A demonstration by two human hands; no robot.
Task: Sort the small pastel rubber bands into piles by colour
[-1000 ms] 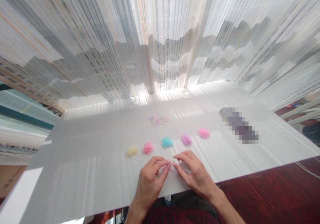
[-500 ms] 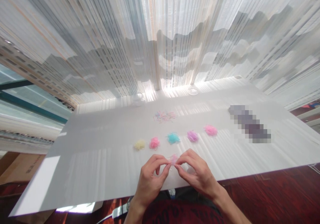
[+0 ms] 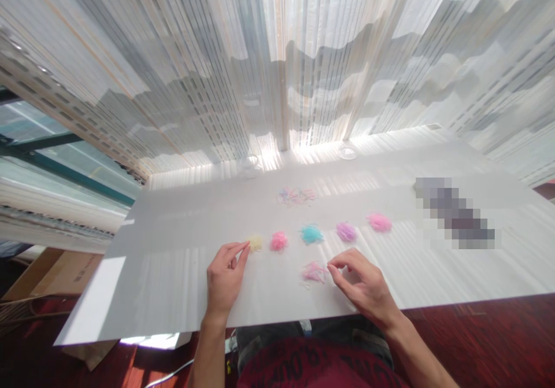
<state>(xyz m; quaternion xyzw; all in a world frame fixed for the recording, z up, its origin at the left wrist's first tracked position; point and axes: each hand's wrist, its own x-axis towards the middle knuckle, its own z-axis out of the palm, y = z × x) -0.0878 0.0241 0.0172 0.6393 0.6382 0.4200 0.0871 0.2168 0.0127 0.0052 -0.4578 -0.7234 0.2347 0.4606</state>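
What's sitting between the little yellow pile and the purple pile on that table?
In the head view, two piles lie between the yellow pile and the purple pile: first a deeper-pink pile, then a turquoise pile.

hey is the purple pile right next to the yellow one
No, the dark pink pile and the blue pile lie between them.

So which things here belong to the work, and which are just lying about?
Seemingly the work:
- yellow pile
- coral pile
- turquoise pile
- purple pile
- light-pink pile
- near pinkish pile
- far mixed pile

Seemingly lying about:
- pixelated object, unidentifiable
- clear round item
- cardboard box
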